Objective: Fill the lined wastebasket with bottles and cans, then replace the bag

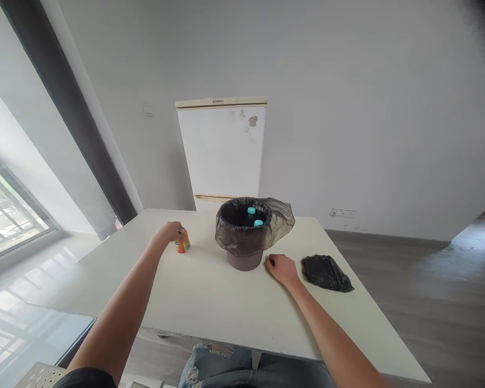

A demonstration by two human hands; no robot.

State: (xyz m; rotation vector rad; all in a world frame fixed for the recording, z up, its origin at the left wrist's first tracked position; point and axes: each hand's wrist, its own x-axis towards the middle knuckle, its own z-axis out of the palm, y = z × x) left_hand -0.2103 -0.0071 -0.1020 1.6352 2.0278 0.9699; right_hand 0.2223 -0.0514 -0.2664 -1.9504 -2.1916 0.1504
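Observation:
My left hand (170, 231) has its fingers curled at the top of an orange drink can (182, 243), which is upright on the white table (194, 302). To the right of the can stands a brown trash bin (244, 261) lined with a dark translucent trash bag (237, 237), its edge folded over the rim and bulging out to the right. Inside are two bottles with teal caps (251, 210). My right hand (283, 268) rests on the table just right of the bin, curled into a loose fist with nothing showing in it.
A folded black plastic bag (327, 273) lies near the table's right edge. Behind the table stands a white refrigerator (224, 151) against the grey wall (367, 124). A bright window (12, 205) is on the left, and my legs in jeans (226, 366) are under the near edge.

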